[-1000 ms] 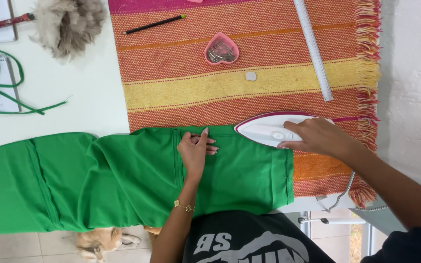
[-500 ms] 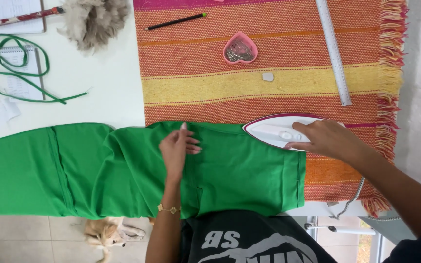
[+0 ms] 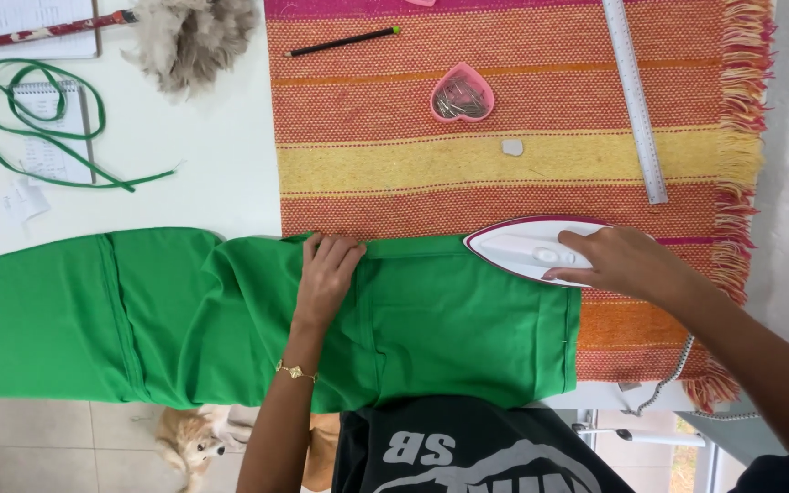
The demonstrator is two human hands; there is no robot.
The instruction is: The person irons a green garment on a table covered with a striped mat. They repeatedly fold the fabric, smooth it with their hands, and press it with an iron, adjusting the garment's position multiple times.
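Bare blanket [image 3: 367, 169] between pin dish [image 3: 461, 94] and green fabric [image 3: 449, 319] seems passable; ruler [image 3: 634, 96] bounds right.

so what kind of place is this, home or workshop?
Probably a home sewing corner. The right hand holds an iron on green fabric, the left hand pressing it flat over a striped woven rug. A heart-shaped pin dish, metal ruler and a small dog below suggest home.

Green fabric [image 3: 230, 319] runs off the left edge, full length unknown. Right hand [image 3: 627, 265] covers the iron [image 3: 527, 246] handle and rear. Ruler [image 3: 634, 100] and feather duster [image 3: 189, 36] clipped at the top edge. Pins in the heart dish [image 3: 461, 94] too small to count. Dog [image 3: 189, 438] under the desk [image 3: 221, 155] mostly hidden.
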